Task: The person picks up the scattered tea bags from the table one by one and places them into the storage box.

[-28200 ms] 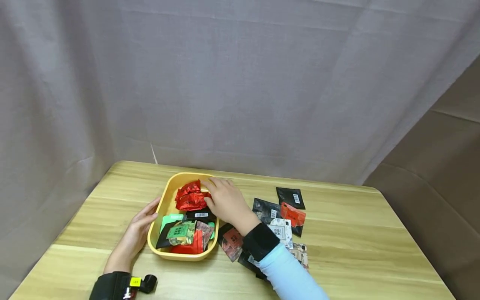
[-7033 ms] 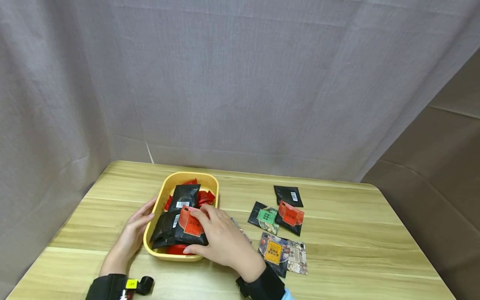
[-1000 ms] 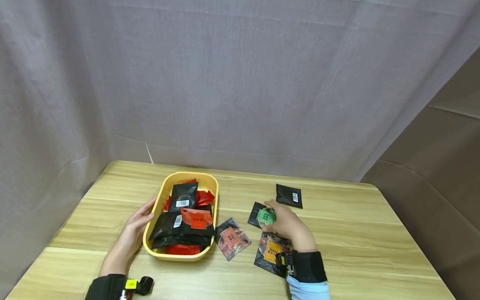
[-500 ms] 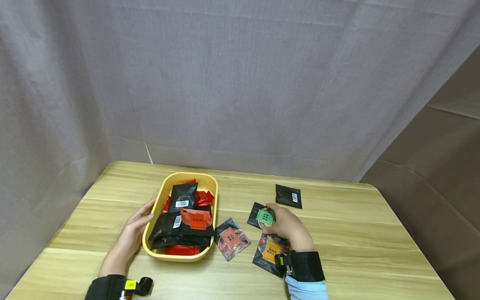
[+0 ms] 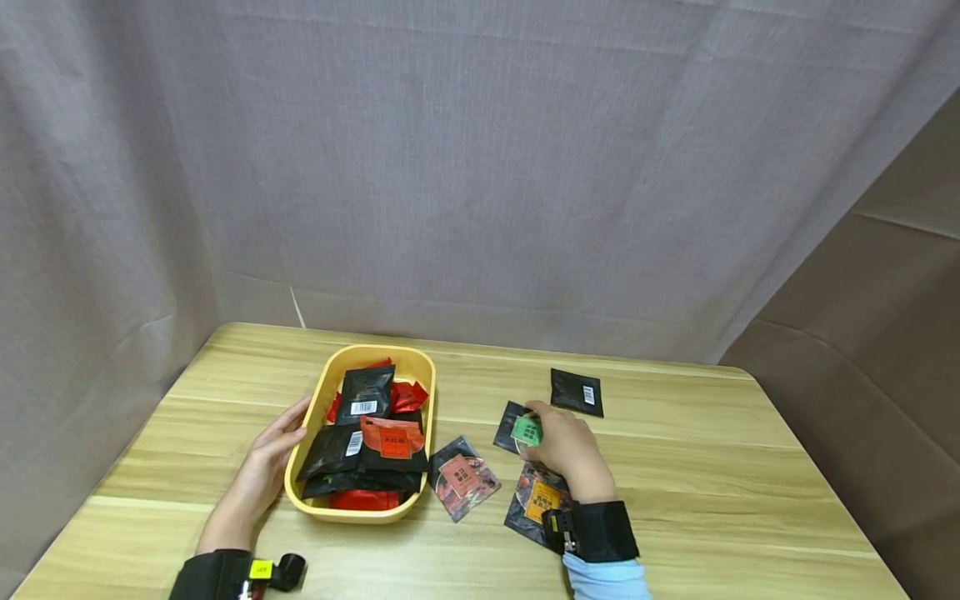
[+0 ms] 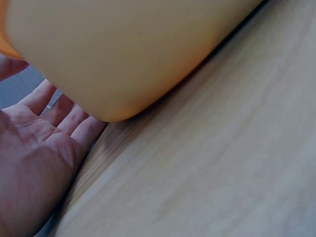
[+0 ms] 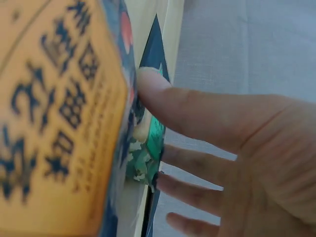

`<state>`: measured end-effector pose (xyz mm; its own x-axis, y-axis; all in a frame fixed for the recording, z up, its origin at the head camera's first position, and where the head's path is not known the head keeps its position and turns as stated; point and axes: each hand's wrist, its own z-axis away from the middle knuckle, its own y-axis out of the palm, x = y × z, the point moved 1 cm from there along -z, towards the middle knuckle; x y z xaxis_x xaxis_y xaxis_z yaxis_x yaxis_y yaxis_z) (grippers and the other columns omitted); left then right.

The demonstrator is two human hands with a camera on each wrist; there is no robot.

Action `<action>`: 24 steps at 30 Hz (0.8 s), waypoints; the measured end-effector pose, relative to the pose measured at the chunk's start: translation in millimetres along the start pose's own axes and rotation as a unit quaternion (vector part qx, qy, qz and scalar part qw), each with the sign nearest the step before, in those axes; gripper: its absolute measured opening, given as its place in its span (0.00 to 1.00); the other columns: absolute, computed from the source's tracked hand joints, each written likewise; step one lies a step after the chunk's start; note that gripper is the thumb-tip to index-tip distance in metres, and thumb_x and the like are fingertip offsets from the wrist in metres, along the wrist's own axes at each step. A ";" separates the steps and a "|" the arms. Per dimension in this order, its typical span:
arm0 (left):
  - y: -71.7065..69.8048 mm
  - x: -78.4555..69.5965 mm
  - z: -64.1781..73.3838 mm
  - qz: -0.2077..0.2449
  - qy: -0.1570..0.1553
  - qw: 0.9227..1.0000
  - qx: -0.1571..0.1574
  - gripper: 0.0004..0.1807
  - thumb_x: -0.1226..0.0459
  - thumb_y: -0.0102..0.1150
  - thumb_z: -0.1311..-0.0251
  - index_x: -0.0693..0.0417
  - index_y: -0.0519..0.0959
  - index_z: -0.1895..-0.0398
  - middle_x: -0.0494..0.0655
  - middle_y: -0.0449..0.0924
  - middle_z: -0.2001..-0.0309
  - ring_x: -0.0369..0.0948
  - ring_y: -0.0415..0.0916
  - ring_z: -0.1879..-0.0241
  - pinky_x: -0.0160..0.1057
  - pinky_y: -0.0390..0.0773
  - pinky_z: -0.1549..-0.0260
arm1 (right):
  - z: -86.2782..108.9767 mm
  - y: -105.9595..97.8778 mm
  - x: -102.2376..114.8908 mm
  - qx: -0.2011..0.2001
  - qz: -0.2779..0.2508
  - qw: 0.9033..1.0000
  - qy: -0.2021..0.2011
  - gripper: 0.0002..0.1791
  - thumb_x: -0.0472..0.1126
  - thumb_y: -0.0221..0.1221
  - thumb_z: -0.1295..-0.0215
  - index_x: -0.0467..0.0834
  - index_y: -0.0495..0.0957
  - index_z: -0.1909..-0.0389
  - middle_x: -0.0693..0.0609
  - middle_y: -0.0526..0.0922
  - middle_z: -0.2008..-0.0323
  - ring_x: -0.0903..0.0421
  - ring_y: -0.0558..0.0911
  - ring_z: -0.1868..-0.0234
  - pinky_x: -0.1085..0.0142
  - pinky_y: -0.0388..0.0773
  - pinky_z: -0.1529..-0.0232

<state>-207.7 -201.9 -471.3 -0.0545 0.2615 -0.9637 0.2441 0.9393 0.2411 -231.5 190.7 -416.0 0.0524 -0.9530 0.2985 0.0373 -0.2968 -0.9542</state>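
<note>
A yellow plastic basket [image 5: 362,517] stands on the table at centre-left. My left hand [image 5: 272,458] rests against its left side, fingers fairly straight; the left wrist view shows the palm [image 6: 39,148] beside the basket's wall. Inside lie several black tea sachets [image 5: 367,393], one with a red-orange label [image 5: 395,443] on top. To the right, my right hand [image 5: 567,446] pinches a green-labelled tea sachet [image 5: 510,427] between thumb and fingers, covering its right part. Close under that wrist lies a yellow-labelled tea sachet [image 5: 541,502], large in the right wrist view.
A pink-labelled sachet [image 5: 459,479] lies against the basket's right side. Farther back, beyond my right hand, is a black sachet with a barcode [image 5: 576,392]. Red packets [image 5: 410,397] show underneath in the basket. A grey curtain [image 5: 480,183] hangs behind the wooden table [image 5: 712,475].
Over the last second my right hand and the green-labelled sachet have shifted slightly left. Since seven seconds ago, the right hand has let go of the red-labelled sachet in the basket; fewer lie outside.
</note>
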 end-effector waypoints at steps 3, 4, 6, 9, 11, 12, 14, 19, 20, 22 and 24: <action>-0.3 0.4 -0.3 0.002 0.002 1.000 0.001 0.31 0.66 0.37 0.30 0.65 0.46 0.27 0.25 0.66 0.42 0.22 0.67 0.44 0.19 0.72 0.49 | -1.0 -1.2 -0.2 -0.020 -0.007 1.000 -0.015 0.42 0.42 0.73 0.60 0.42 0.71 0.39 0.38 0.79 0.46 0.41 0.78 0.52 0.46 0.77 0.51; -0.4 0.4 -0.4 0.002 0.001 1.000 0.000 0.31 0.66 0.37 0.30 0.65 0.46 0.27 0.24 0.66 0.42 0.22 0.67 0.44 0.19 0.72 0.49 | -1.2 -2.2 -0.7 -0.028 -0.009 0.999 -0.018 0.41 0.41 0.73 0.60 0.41 0.71 0.39 0.38 0.80 0.46 0.42 0.78 0.52 0.47 0.78 0.52; -0.3 0.1 -0.7 0.005 -0.001 1.000 0.001 0.31 0.66 0.37 0.30 0.64 0.46 0.27 0.24 0.66 0.42 0.22 0.67 0.44 0.19 0.72 0.49 | -1.0 -5.2 -1.9 -0.040 -0.018 0.999 -0.017 0.40 0.39 0.72 0.59 0.41 0.71 0.39 0.38 0.80 0.48 0.43 0.78 0.55 0.49 0.80 0.57; 0.2 -1.1 -0.9 0.001 -0.004 1.000 0.001 0.31 0.66 0.37 0.30 0.63 0.46 0.27 0.25 0.65 0.41 0.22 0.67 0.44 0.18 0.71 0.49 | 0.1 -11.5 -4.1 -0.054 -0.031 0.998 -0.009 0.36 0.37 0.69 0.55 0.42 0.71 0.40 0.38 0.78 0.47 0.44 0.79 0.56 0.50 0.80 0.60; 0.5 -2.1 -1.2 -0.003 -0.005 1.000 0.002 0.31 0.65 0.37 0.30 0.64 0.45 0.27 0.26 0.64 0.40 0.21 0.66 0.44 0.18 0.71 0.48 | 1.1 -16.2 -4.4 -0.058 -0.039 0.998 -0.008 0.33 0.35 0.68 0.52 0.41 0.72 0.41 0.37 0.77 0.45 0.43 0.79 0.55 0.48 0.80 0.58; 0.4 -2.6 -1.2 -0.009 -0.006 1.000 0.000 0.31 0.65 0.37 0.30 0.64 0.45 0.27 0.27 0.63 0.39 0.21 0.66 0.43 0.18 0.70 0.48 | 1.4 -18.3 -4.1 -0.058 -0.039 0.998 -0.009 0.32 0.35 0.67 0.51 0.41 0.73 0.41 0.36 0.77 0.44 0.42 0.79 0.53 0.47 0.80 0.57; 0.7 -3.7 -1.2 -0.016 -0.009 1.000 -0.002 0.31 0.65 0.37 0.30 0.64 0.45 0.27 0.29 0.61 0.37 0.20 0.65 0.43 0.17 0.70 0.48 | 2.4 -21.6 -2.0 -0.059 -0.037 0.997 -0.013 0.29 0.34 0.66 0.49 0.41 0.74 0.43 0.37 0.77 0.43 0.41 0.79 0.52 0.46 0.80 0.55; -0.6 -2.9 -0.3 -0.014 -0.003 1.000 -0.001 0.31 0.65 0.37 0.30 0.65 0.45 0.27 0.28 0.62 0.38 0.20 0.65 0.44 0.17 0.70 0.49 | 0.4 -22.1 13.7 -0.105 -0.022 0.993 -0.048 0.19 0.36 0.64 0.46 0.40 0.80 0.51 0.40 0.82 0.52 0.45 0.82 0.61 0.51 0.83 0.62; -0.9 -2.2 -0.2 -0.008 0.000 1.000 0.003 0.31 0.66 0.36 0.30 0.65 0.44 0.27 0.26 0.63 0.40 0.21 0.66 0.44 0.18 0.71 0.49 | -0.9 -21.6 18.7 -0.120 -0.020 0.991 -0.058 0.17 0.36 0.64 0.46 0.41 0.81 0.52 0.42 0.82 0.54 0.46 0.82 0.63 0.52 0.83 0.64; -1.4 -1.4 0.0 -0.001 0.006 1.000 0.007 0.31 0.66 0.36 0.30 0.66 0.44 0.27 0.25 0.65 0.41 0.21 0.66 0.44 0.18 0.72 0.49 | -4.6 -20.8 31.3 -0.150 -0.016 0.985 -0.079 0.15 0.37 0.63 0.45 0.43 0.82 0.54 0.44 0.84 0.56 0.48 0.82 0.65 0.54 0.83 0.68; -1.8 -0.9 -0.1 0.000 0.009 1.000 0.009 0.31 0.67 0.36 0.30 0.67 0.44 0.27 0.24 0.65 0.42 0.21 0.66 0.44 0.18 0.71 0.49 | -10.2 -21.1 46.3 -0.182 -0.011 0.978 -0.105 0.14 0.37 0.63 0.43 0.44 0.82 0.55 0.45 0.85 0.56 0.50 0.83 0.66 0.55 0.83 0.69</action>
<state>-208.1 -203.8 -470.8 -0.0727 0.2660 -0.9612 0.2621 0.9350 0.2389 -240.0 152.2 -382.2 0.2610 -0.9241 0.2792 -0.3149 -0.3549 -0.8803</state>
